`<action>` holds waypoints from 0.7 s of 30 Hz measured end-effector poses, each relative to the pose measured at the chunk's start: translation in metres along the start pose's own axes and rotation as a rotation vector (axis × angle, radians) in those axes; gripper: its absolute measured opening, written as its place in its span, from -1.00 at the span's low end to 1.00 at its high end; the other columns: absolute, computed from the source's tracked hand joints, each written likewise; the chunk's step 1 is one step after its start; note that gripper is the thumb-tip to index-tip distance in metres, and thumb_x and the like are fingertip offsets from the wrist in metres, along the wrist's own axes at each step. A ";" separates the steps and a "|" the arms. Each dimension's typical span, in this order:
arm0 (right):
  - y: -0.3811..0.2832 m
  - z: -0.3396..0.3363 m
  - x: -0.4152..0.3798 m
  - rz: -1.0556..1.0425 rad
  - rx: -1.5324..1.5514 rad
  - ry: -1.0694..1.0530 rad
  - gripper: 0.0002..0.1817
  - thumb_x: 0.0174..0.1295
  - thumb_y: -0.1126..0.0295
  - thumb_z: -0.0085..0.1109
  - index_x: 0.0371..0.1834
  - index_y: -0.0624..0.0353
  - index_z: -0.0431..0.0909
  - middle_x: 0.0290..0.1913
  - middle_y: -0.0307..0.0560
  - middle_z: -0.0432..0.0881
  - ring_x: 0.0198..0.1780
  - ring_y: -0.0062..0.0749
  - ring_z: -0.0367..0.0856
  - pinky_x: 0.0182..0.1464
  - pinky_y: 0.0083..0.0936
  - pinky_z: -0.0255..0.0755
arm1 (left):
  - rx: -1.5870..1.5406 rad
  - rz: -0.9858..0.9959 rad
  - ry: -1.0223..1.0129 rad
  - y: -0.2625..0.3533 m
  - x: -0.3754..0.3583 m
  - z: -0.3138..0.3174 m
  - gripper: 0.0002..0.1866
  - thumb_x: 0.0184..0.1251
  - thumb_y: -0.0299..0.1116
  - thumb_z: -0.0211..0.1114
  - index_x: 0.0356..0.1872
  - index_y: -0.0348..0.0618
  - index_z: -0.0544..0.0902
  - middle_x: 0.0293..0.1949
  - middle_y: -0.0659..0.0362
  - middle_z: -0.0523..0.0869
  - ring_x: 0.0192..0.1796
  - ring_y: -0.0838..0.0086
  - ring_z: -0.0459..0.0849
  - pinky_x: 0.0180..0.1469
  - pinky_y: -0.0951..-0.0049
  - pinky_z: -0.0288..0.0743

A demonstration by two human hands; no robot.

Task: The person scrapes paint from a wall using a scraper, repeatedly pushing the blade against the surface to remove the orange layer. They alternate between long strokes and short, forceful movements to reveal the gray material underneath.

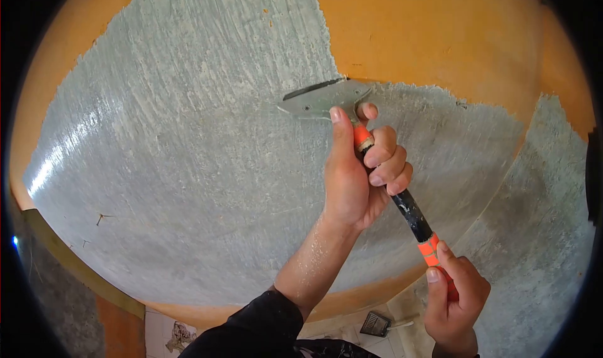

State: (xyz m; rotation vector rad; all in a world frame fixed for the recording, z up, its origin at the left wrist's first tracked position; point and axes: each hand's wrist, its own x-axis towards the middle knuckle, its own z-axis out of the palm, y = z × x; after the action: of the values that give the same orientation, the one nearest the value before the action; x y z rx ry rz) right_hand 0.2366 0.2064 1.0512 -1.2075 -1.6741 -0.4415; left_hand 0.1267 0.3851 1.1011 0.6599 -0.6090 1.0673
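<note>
A long-handled wall scraper with a wide grey head slants across the view, its black and orange handle running down to the right. The blade lies against the wall at the lower edge of the orange paint. My left hand is closed round the handle just below the head, the thumb laid up along it. Dust clings to that forearm. My right hand grips the orange end of the handle, fingers wrapped round it. Grey scraped wall surrounds the tool on the left and below.
Down on the floor lie a dark paint tray with a light handle beside it and some crumpled debris. Thin wires or nails stick out of the wall at lower left. A wall corner runs down the right side.
</note>
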 end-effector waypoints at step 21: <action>-0.002 -0.008 0.013 -0.004 -0.020 -0.026 -0.64 0.25 0.58 0.18 0.13 0.42 0.57 -0.45 -0.07 0.58 -0.57 -0.58 0.36 -0.54 -0.59 0.19 | -0.041 0.085 -0.009 -0.003 0.014 0.008 -0.50 0.61 0.21 -0.26 -0.08 0.01 0.42 -0.63 0.44 0.22 -0.73 0.76 0.10 -0.73 0.66 0.16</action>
State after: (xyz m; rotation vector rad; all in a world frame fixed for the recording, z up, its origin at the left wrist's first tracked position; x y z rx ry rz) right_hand 0.2383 0.2065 1.0664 -1.2288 -1.6986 -0.4475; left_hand 0.1338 0.3859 1.1163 0.6080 -0.6701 1.1288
